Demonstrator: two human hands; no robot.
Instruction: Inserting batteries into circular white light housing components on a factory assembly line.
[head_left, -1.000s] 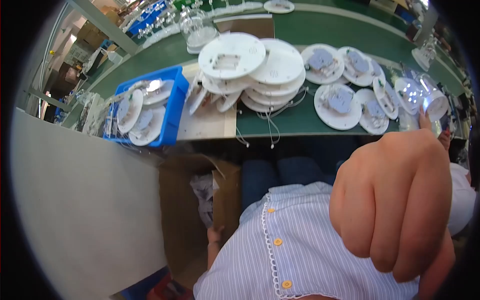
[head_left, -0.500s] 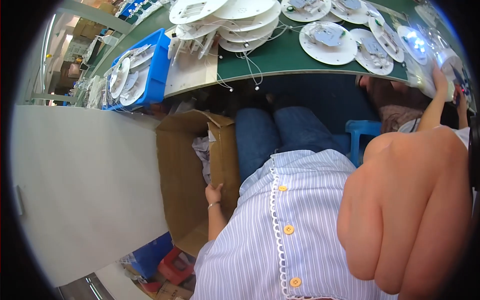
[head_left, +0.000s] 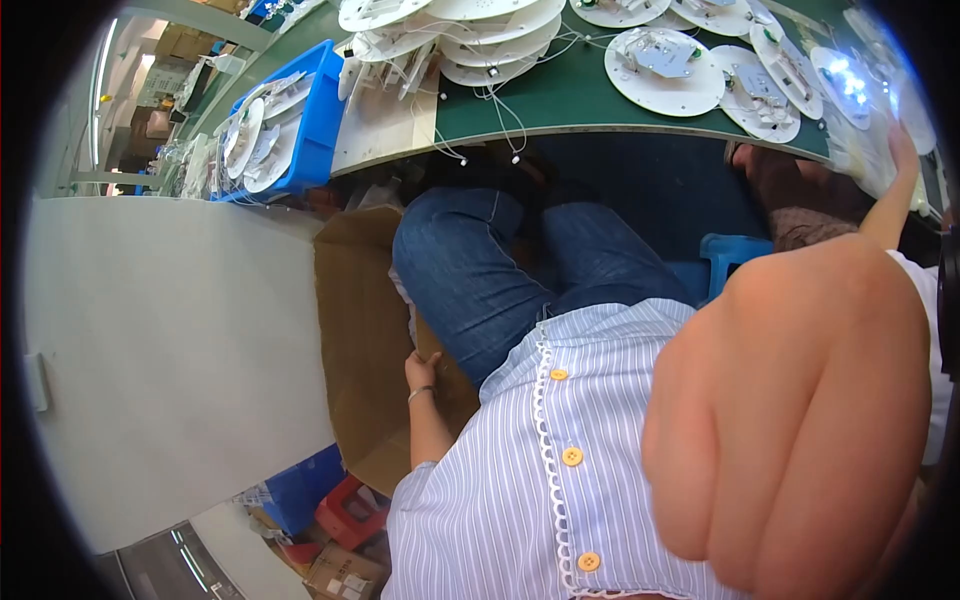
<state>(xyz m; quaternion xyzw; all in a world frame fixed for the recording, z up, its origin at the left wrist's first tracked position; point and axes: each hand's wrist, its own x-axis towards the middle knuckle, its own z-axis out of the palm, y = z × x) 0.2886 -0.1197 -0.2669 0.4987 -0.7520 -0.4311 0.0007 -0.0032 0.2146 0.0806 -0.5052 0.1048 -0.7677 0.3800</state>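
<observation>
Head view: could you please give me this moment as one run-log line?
left hand: at cardboard box, grip unclear | right hand: curled near camera, palm hidden | green table: white discs | blue bin: at table's left

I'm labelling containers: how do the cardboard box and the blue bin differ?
Colour: the cardboard box is brown; the blue bin is bright blue.
Place: the box is beside the person's legs, below bench level; the bin is up at the green bench.
Contact: the left hand is at the box's edge; no hand touches the bin.

Carton (head_left: 352, 310) left of legs (head_left: 465, 275), table (head_left: 570, 112) ahead
</observation>
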